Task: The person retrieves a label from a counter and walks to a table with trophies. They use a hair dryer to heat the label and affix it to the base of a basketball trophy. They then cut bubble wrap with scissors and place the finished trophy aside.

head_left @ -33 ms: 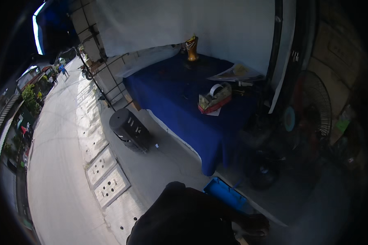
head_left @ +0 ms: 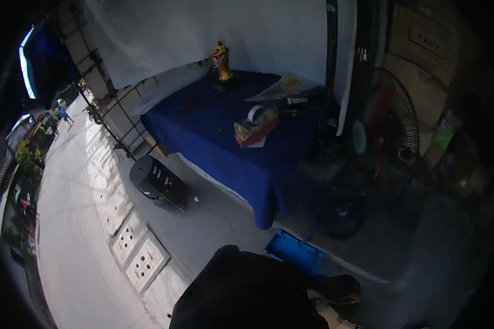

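Observation:
My left hand is at the lower right, at the end of a bent arm in a dark sleeve. Its fingers look curled and closed, but deep shadow hides what they hold, if anything. Just below the hand, pieces of brown cardboard show at the lower edge. A blue plastic basket stands on the ground just beyond the forearm. My right hand is not visible.
Ahead stands a table with a blue cloth, bearing a tape dispenser and a golden trophy-like figure. A black cylindrical speaker stands left. Rightward are a fan and cardboard boxes. A pale road runs along the left.
The view has turned, so the table, speaker and fan sit farther left. My left hand appears slightly higher, and more cardboard shows below it.

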`<state>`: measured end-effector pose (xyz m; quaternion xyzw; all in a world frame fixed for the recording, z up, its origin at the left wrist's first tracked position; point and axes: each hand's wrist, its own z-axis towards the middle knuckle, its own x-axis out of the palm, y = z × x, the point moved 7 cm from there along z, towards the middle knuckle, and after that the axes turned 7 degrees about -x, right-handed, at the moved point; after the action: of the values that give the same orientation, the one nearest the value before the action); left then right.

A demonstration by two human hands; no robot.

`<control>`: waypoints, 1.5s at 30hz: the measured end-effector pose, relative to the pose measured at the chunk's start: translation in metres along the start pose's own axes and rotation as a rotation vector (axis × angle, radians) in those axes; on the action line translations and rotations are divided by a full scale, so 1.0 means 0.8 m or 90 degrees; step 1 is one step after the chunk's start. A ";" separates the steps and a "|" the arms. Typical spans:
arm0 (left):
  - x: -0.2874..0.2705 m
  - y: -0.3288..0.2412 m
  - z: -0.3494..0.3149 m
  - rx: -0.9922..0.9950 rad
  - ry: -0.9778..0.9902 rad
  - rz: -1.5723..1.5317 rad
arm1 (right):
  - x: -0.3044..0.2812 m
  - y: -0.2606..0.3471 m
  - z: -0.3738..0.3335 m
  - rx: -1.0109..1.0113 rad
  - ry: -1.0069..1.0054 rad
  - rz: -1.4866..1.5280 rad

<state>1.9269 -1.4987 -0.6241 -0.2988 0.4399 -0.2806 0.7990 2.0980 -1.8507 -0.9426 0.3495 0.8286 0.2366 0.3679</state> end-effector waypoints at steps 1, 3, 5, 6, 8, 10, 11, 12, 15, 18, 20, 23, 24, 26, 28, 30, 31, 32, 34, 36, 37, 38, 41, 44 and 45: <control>0.039 0.018 0.029 -0.072 0.068 0.033 | -0.050 -0.030 0.015 0.034 -0.064 0.053; 0.082 0.025 0.088 -0.132 -0.003 -0.061 | -0.106 -0.067 0.050 0.132 -0.166 0.151; 0.128 0.017 0.130 -0.289 0.137 -0.192 | -0.082 -0.034 0.110 0.236 -0.104 0.282; 0.141 -0.002 0.161 -0.214 0.195 -0.153 | -0.064 0.012 0.130 0.107 -0.061 0.393; 0.157 -0.020 0.239 -0.072 0.236 -0.098 | -0.031 0.122 0.161 -0.043 0.005 0.254; 0.172 -0.016 0.320 -0.049 0.191 -0.118 | -0.011 0.240 0.167 -0.276 0.017 -0.077; 0.176 -0.013 0.346 -0.049 0.168 -0.133 | -0.005 0.289 0.157 -0.409 0.066 -0.121; 0.181 -0.005 0.368 -0.059 0.159 -0.138 | 0.010 0.336 0.144 -0.562 0.112 -0.147; 0.189 0.048 0.434 -0.071 0.148 -0.108 | 0.023 0.387 0.177 -0.347 0.134 0.113; 0.187 0.146 0.489 -0.144 0.150 -0.051 | 0.048 0.411 0.251 -0.142 0.283 0.123; 0.196 0.222 0.529 -0.300 0.125 -0.077 | 0.040 0.443 0.312 -0.176 0.279 0.060; 0.195 0.282 0.605 -0.425 0.016 -0.253 | -0.005 0.484 0.385 -0.035 0.204 0.107; 0.195 0.296 0.621 -0.519 0.018 -0.333 | -0.023 0.504 0.409 0.006 0.193 0.142; 0.172 0.310 0.673 -0.532 -0.001 -0.329 | -0.066 0.563 0.460 0.008 0.170 0.150; 0.140 0.323 0.719 -0.569 -0.030 -0.325 | -0.105 0.638 0.508 -0.019 0.114 0.122; 0.094 0.337 0.761 -0.582 -0.101 -0.326 | -0.141 0.737 0.559 -0.109 0.094 0.089; 0.069 0.345 0.779 -0.610 -0.124 -0.289 | -0.155 0.787 0.581 -0.130 0.083 0.078; 0.044 0.352 0.799 -0.618 -0.154 -0.275 | -0.165 0.836 0.600 -0.130 0.061 0.067; -0.006 0.362 0.835 -0.641 -0.215 -0.242 | -0.178 0.930 0.625 -0.149 0.020 0.078; -0.053 0.369 0.880 -0.607 -0.233 -0.184 | -0.172 1.009 0.639 -0.144 0.015 0.146; -0.076 0.376 0.907 -0.574 -0.235 -0.152 | -0.158 1.046 0.646 -0.154 0.035 0.152; -0.095 0.383 0.932 -0.549 -0.230 -0.128 | -0.141 1.071 0.649 -0.150 0.044 0.146; -0.151 0.430 1.016 -0.463 -0.223 -0.025 | -0.073 1.127 0.660 -0.152 0.137 0.120; -0.190 0.513 1.108 -0.390 -0.194 0.117 | 0.003 1.158 0.691 -0.111 0.214 0.068; -0.201 0.552 1.139 -0.372 -0.162 0.208 | 0.029 1.165 0.702 -0.086 0.246 0.060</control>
<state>2.7292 -0.8812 -0.4619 -0.4726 0.4408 0.0280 0.7626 2.8992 -1.1574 -0.6948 0.3106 0.8488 0.3711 0.2129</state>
